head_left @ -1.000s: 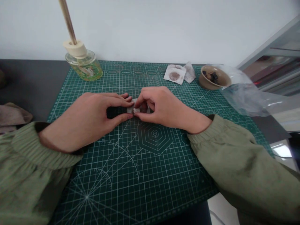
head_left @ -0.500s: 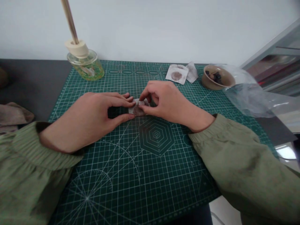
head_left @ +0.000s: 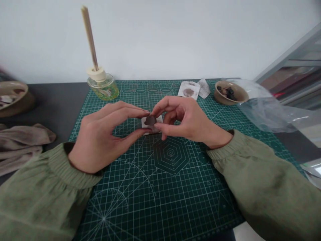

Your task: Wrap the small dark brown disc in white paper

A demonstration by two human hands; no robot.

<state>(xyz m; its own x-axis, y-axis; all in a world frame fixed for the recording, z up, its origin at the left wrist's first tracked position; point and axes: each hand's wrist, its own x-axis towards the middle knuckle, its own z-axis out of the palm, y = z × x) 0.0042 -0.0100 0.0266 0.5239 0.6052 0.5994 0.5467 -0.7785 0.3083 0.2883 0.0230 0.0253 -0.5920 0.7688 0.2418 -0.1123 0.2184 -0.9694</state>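
Note:
A small white paper square (head_left: 160, 119) with brownish stains lies on the green cutting mat in front of me. Above it is a dark grey-brown, roughly round flat piece (head_left: 150, 120), whose material I cannot make out. My right hand (head_left: 187, 118) pinches this piece at its right side between thumb and index finger. From the left, my left hand (head_left: 107, 134) has its fingertips on the far edge of the paper and its thumb on the near edge. Its fingertips lie close to the dark piece; whether they touch it is unclear.
Two stained white squares (head_left: 188, 90) lie at the back. To their right stand a bowl of dark bits (head_left: 229, 100) and clear plastic (head_left: 265, 112). A reed diffuser (head_left: 104, 87) is at the back left. Far left are another bowl (head_left: 21, 103) and a crumpled cloth (head_left: 22, 140).
The dark piece has come up off the paper in my right fingers. My left fingers have shifted from lying flat beside the paper to its edges. The view has tilted up and turned left.

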